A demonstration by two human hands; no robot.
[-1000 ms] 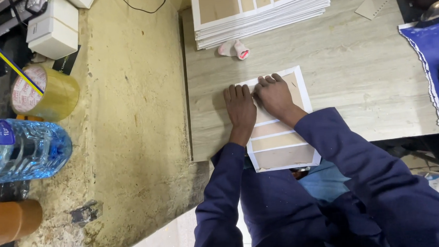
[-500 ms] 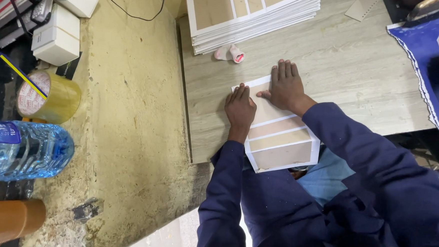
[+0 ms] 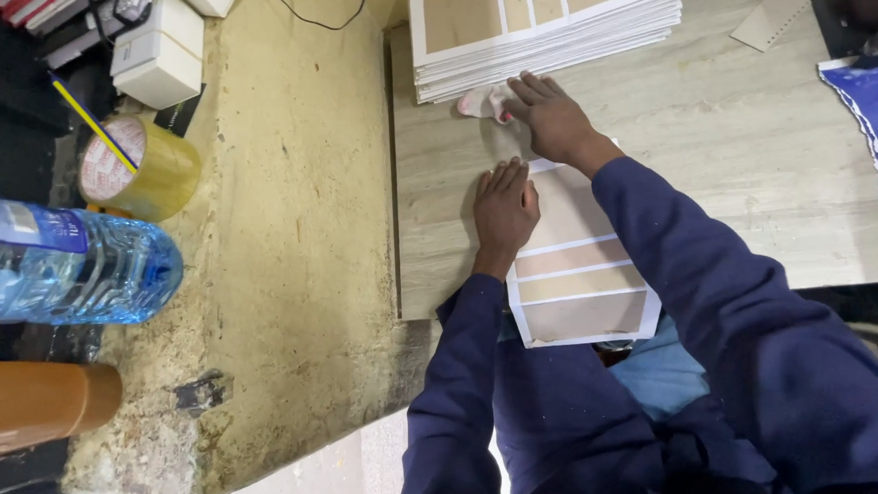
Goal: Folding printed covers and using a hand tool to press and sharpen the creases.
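While the left hand (image 3: 503, 212) lies flat, fingers together, on the tan-banded card (image 3: 578, 270), long axis toward the person, right hand (image 3: 550, 119) fingers spread.

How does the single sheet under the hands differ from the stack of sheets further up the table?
The single sheet lies alone, flat, its near end hanging past the table edge; the stack is many sheets thick and sits at the far side. The left hand presses on the single sheet; the stack is untouched, while the right hand reaches a small pink-and-white object just before it. Both show tan panels with white borders.
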